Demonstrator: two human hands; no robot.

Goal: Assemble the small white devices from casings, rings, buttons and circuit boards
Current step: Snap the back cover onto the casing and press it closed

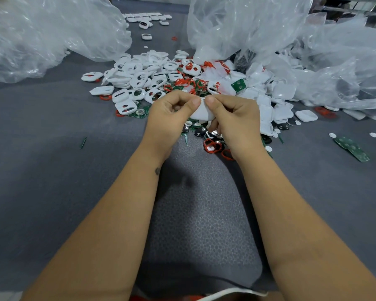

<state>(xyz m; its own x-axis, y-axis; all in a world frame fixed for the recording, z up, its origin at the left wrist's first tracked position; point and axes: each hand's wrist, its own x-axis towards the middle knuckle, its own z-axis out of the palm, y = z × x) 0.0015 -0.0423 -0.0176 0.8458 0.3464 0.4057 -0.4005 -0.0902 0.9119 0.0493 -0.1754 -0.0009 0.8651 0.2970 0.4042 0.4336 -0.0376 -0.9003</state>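
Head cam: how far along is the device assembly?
Done: a row of closed white units at the far table edge. In hand: left hand and right hand grip one white casing. Left: a big pile of open casings, red rings, green boards.

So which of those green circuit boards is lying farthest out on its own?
The long green circuit board strip at the far right, alone on the grey table; the others sit in the pile.
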